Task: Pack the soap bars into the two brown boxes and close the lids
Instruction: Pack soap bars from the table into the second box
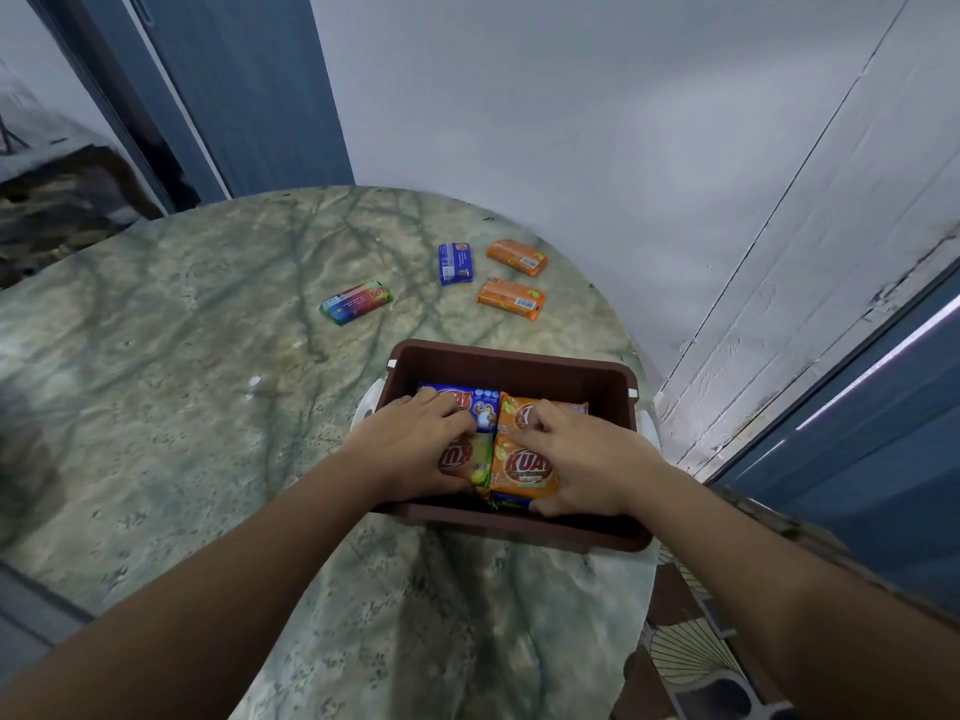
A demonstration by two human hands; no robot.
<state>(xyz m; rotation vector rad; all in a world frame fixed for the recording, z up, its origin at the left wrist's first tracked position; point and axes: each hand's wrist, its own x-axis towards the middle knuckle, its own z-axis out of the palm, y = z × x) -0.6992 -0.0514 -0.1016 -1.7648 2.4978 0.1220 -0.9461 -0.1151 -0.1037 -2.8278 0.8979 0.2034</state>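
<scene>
While both hands are down inside the brown box (511, 363), the soap bars look easy to move. They seem small, hard blocks in shiny wrappers, so they may be a bit slippery. I think it is best to take one by its long sides.

Four bars sit flat in the box, packed close. The left hand (415, 449) lies over the green bar (475, 462), with bent fingers reaching onto the blue bar (480, 405). The right hand (582, 459) curls round the near orange bar (522, 472), thumb at its front edge. Whether the left hand grips or only presses, I cannot tell.

Four more bars wait on the round table (182, 356), well apart from the box: a rainbow bar (356, 302), a small blue bar (455, 262) and two orange ones (516, 257) (511, 297).

Only one box shows. I cannot see a second box. Something white pokes out under the box, maybe a lid.
</scene>
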